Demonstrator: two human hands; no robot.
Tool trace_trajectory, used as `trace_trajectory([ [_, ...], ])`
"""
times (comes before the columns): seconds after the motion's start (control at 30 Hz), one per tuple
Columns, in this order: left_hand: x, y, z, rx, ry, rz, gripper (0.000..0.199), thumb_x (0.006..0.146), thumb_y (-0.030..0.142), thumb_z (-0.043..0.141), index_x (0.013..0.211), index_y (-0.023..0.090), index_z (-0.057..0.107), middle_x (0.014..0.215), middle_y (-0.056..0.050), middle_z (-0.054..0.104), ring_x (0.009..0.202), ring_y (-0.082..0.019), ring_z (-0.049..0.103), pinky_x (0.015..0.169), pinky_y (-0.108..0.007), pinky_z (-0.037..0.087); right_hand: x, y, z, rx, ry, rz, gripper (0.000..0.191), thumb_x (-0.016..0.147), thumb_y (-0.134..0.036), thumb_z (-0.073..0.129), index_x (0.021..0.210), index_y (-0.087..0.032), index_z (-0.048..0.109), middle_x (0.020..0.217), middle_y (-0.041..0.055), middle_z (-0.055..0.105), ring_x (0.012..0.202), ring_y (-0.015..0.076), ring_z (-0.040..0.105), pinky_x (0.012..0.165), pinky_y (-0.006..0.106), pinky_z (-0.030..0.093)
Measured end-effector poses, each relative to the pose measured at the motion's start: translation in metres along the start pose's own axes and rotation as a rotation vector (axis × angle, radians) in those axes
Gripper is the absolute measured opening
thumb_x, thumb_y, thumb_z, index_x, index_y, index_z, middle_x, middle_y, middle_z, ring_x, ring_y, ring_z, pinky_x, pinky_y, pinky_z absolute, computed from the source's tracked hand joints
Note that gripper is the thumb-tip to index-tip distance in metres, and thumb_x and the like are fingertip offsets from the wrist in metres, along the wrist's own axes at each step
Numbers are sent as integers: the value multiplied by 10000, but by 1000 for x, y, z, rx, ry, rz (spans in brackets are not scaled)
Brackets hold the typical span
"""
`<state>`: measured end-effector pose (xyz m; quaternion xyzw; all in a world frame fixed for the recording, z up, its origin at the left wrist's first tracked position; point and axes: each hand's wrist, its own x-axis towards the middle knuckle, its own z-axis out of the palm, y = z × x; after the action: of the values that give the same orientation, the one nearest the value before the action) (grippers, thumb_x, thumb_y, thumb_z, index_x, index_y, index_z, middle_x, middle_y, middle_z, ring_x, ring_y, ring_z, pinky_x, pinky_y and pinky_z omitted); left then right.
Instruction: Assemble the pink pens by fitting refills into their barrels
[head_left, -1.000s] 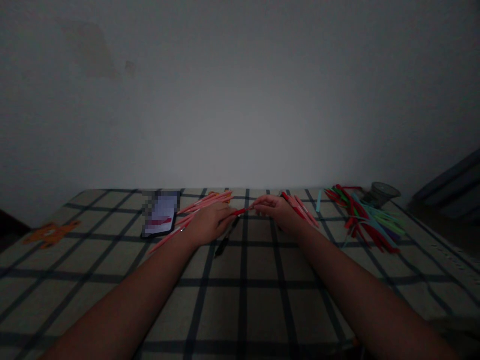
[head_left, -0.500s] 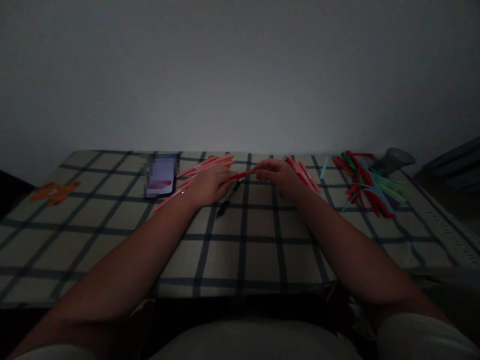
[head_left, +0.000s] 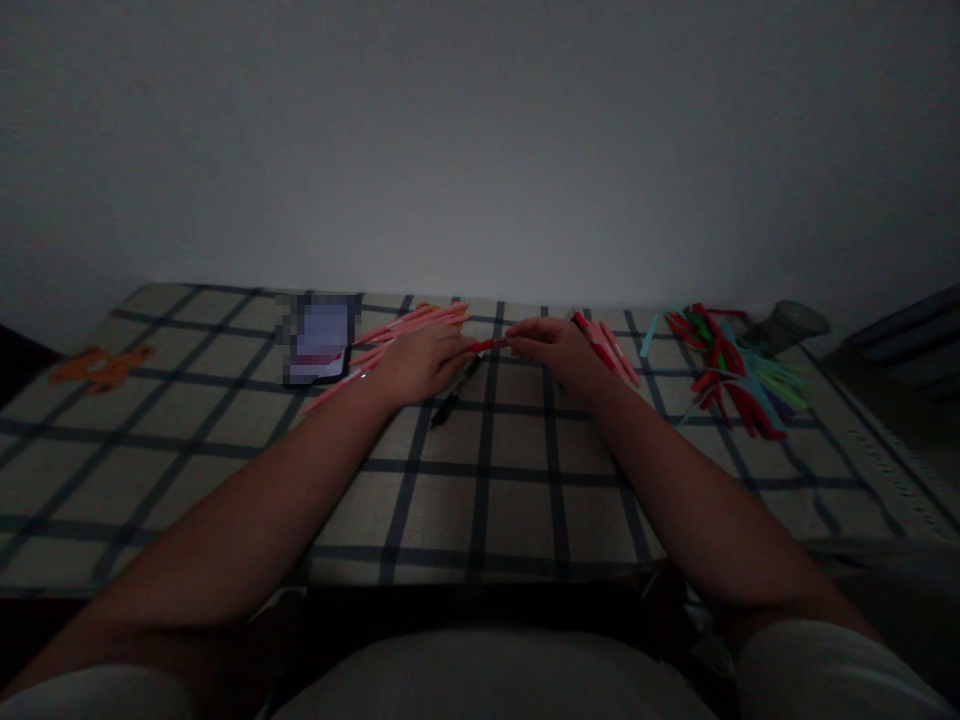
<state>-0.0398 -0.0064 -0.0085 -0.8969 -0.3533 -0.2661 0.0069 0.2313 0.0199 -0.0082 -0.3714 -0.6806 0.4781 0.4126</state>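
My left hand [head_left: 424, 362] is closed, with a thin red strip [head_left: 486, 345] pinched at its fingertips. From the other side, the fingers of my right hand [head_left: 556, 350] close on the strip's right end, where a small pale part shows. What exactly the strip is made of is too dark to tell. Below it, a black pen [head_left: 448, 407] lies slanting on the cloth. Long pink sticks [head_left: 409, 325] lie behind and partly under my left hand. Beside my right hand are shorter pink and red pieces [head_left: 611, 350].
A checked cloth [head_left: 517, 520] covers the table against a wall. On the left lie a phone [head_left: 322, 345] and an orange bear-shaped piece [head_left: 101, 368]. At right are a light blue strip [head_left: 649, 336], a heap of coloured strips [head_left: 739, 375] and a tipped clear cup [head_left: 799, 322].
The view has shifted slightly. My right fingers have straightened a little and come closer together at the strip's end; my left hand keeps its hold.
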Motion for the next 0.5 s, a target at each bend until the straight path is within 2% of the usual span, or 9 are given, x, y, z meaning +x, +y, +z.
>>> trace_trajectory([
  [0.2, 2, 2, -1, -30, -8, 25, 430, 1126, 437, 442, 1129, 213, 809, 1043, -110, 815, 1032, -263, 753, 970, -440, 599, 0, 2, 4, -84, -25, -92, 318, 797, -497, 873, 980, -237, 868, 1004, 57, 846, 919, 207, 739, 890, 388, 594],
  [0.33, 1, 1, 0, 3, -23, 15, 441, 1124, 430, 442, 1199, 202, 811, 1105, -126, 831, 1110, -292, 764, 1021, -489, 607, 1, 6, 2, -198, -39, -140, 365, 858, -480, 830, 1136, -247, 871, 1072, 71, 852, 914, 218, 751, 849, 390, 598],
  [0.43, 0, -1, 2, 34, 26, -17, 460, 1123, 425, 433, 1200, 184, 817, 1288, -156, 812, 1300, -325, 730, 1116, -538, 586, 2, 4, -10, -302, 8, -182, 449, 916, -473, 797, 1306, -254, 826, 1124, 74, 848, 970, 235, 755, 863, 393, 595],
  [0.5, 0, -2, 3, 36, 59, -46, 443, 1115, 415, 449, 1204, 189, 819, 1424, -155, 769, 1443, -329, 658, 1211, -569, 532, 3, 2, -20, -441, 83, -219, 399, 998, -436, 716, 1331, -240, 814, 1185, 94, 840, 1026, 244, 754, 900, 398, 586],
])
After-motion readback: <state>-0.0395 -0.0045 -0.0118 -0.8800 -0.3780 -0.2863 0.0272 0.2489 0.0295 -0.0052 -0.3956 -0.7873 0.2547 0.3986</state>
